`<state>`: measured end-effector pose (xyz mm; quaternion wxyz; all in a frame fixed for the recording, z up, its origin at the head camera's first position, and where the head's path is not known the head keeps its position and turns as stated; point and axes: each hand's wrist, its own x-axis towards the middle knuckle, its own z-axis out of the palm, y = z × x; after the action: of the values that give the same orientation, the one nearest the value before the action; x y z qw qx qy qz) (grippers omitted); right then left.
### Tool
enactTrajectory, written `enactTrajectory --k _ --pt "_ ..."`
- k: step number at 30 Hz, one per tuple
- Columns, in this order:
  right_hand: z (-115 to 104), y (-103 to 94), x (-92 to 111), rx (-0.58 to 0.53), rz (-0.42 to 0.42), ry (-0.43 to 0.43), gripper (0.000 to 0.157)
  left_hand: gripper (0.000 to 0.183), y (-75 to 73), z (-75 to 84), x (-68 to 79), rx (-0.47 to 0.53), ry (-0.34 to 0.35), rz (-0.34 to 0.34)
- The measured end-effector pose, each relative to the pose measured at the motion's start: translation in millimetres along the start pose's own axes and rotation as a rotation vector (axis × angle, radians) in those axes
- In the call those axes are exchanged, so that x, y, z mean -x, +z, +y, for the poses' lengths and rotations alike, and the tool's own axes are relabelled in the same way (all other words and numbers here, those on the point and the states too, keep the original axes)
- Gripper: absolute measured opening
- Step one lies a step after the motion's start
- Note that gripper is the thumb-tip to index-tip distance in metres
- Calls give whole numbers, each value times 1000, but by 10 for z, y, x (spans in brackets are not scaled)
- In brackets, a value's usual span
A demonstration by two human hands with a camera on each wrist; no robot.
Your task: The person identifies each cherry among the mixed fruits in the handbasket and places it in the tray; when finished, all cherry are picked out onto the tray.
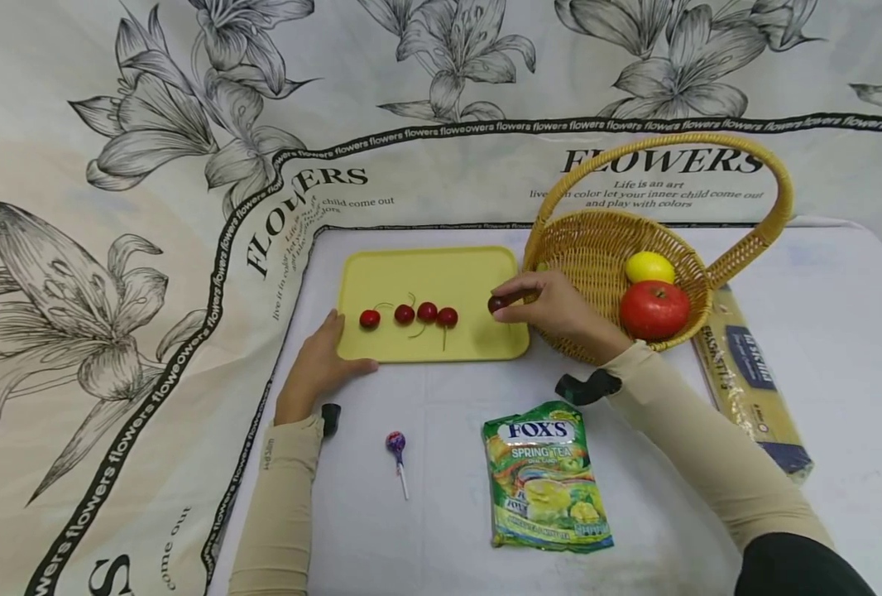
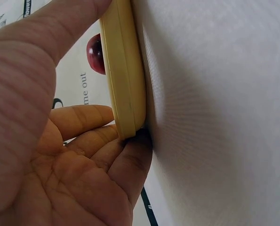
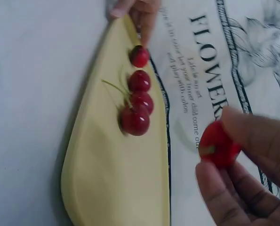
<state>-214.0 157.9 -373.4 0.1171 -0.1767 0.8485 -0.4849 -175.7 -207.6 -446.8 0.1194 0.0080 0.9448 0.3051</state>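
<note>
A yellow tray lies on the white cloth. My left hand grips its near left corner, the thumb along the front side and the fingers round the left end. Several red cherries, some with thin stems, sit in a loose row on the tray's left and middle. Over the tray's right end, my right hand pinches another cherry between thumb and fingertips. In the right wrist view this cherry appears apart from the tray surface.
Right of the tray stands a wicker basket with a tall handle, holding a lemon and a red apple. A long biscuit pack lies beside it. Nearer me are a green candy bag and a lollipop.
</note>
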Motion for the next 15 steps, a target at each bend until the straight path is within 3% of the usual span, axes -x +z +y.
enactTrajectory --k 5,15 --pt "-1 289 -136 137 64 -53 31 113 -15 -6 -4 -1 -5 1" --pt "135 579 -342 195 36 67 31 112 -9 3 5 6 -5 -2"
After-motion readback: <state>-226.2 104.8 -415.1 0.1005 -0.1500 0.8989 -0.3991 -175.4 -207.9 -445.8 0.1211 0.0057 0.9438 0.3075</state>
